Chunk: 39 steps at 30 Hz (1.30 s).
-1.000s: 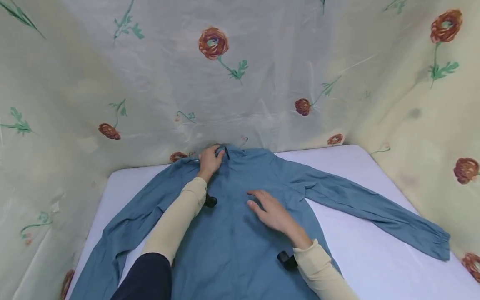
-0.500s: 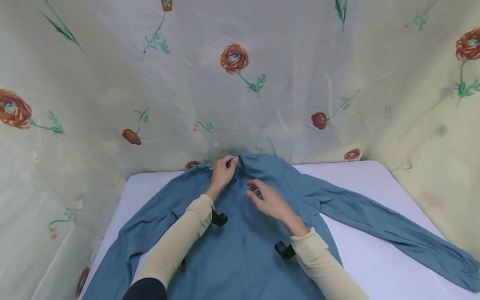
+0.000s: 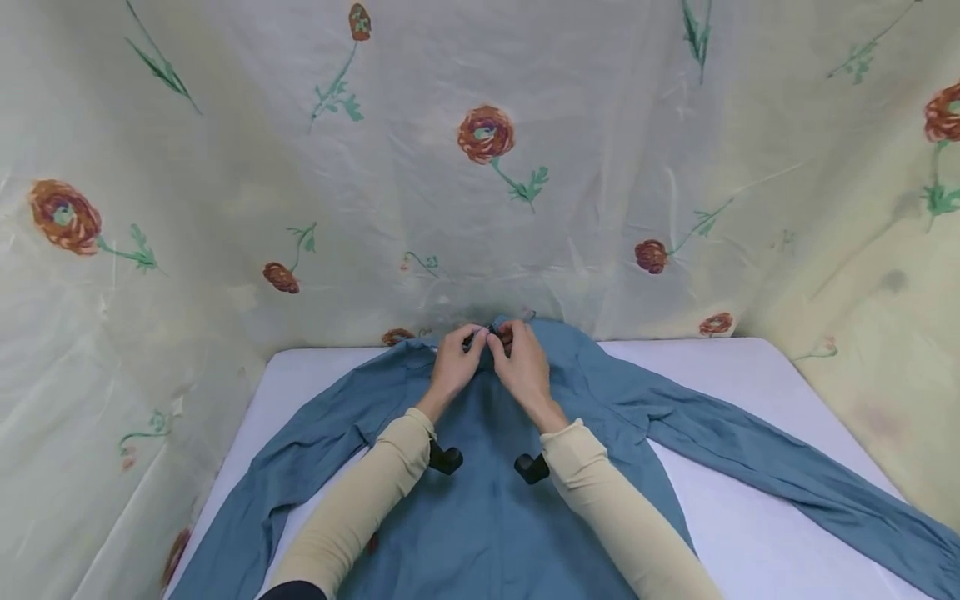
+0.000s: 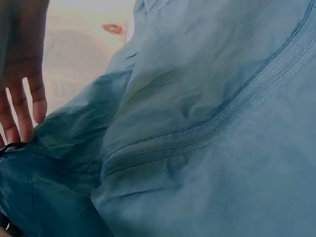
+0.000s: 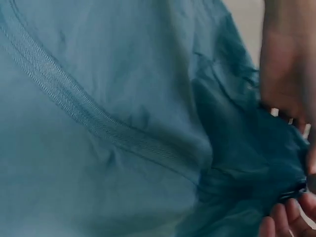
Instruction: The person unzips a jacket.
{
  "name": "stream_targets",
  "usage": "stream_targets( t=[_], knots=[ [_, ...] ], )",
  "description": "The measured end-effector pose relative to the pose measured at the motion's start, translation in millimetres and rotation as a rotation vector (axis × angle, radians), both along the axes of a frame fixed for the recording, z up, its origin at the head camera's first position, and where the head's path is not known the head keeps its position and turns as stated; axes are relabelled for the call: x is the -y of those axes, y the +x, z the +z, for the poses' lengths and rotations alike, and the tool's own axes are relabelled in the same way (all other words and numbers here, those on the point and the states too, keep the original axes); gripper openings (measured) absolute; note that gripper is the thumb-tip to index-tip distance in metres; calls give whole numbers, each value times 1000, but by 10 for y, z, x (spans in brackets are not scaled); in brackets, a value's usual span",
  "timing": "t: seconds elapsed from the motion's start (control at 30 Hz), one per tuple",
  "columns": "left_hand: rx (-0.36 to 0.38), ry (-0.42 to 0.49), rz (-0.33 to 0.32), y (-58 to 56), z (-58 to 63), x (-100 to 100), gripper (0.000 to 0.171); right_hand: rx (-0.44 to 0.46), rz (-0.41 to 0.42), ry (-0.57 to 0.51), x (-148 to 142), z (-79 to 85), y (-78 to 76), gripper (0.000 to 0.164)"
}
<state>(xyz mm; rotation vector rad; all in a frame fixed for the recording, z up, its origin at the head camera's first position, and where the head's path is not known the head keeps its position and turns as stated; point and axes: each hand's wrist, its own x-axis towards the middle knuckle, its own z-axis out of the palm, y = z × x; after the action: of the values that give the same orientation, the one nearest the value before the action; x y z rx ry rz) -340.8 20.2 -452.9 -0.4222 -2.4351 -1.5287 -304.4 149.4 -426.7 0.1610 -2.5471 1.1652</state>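
A blue jacket [image 3: 495,533] lies spread out, its collar at the far edge. My left hand [image 3: 453,362] pinches the collar beside a small black piece. My right hand [image 3: 522,367] pinches the collar from the other side, thumb and fingertips almost touching those of the left hand. Just what sits between the fingertips is hidden in the head view. Low across the left wrist view runs the zip strip [image 4: 182,136], closed along the visible length. A black cord-like loop [image 4: 12,146] shows at the collar under some fingertips there.
The jacket rests on a white table [image 3: 750,517]. Its right-side sleeve [image 3: 780,467] stretches out to the right, and the other sleeve [image 3: 300,450] slants down to the left. Flower-patterned sheeting [image 3: 570,275] stands right behind the table and along both sides.
My right hand has moved from above the jacket's chest up to the collar and now pinches it. The left hand has stayed at the collar. The view has tilted slightly upward.
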Motion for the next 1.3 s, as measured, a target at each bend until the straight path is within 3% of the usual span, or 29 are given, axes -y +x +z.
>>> stream_targets(
  t=[0.17, 0.43, 0.57, 0.67, 0.83, 0.9, 1.07, 1.3],
  knots=[
    [-30, -20, 13, 23, -25, 15, 34, -22, -80, -18, 65, -39, -37, 20],
    [-150, -18, 148, 79, -16, -18, 32, 145, -77, -206, 110, 27, -38, 23],
    [-188, 12, 191, 105, -28, -66, 30, 238, -47, -388, 111, 55, -12, 23],
    [-160, 52, 205, 128, -61, -93, 29, 286, -34, -461, 108, 42, 16, 23],
    [-2, 238, 184, 152, -95, -133, 29, 247, -59, -381, 109, 4, 36, 18],
    [42, 292, 183, 140, -90, -134, 28, 255, -53, -408, 119, 3, 35, 18],
    [105, 317, 201, 102, -79, -126, 29, 293, -21, -507, 139, -12, 46, 20],
    [133, 304, 197, 60, -37, -81, 28, 263, -6, -514, 165, -62, 28, 22]
  ],
)
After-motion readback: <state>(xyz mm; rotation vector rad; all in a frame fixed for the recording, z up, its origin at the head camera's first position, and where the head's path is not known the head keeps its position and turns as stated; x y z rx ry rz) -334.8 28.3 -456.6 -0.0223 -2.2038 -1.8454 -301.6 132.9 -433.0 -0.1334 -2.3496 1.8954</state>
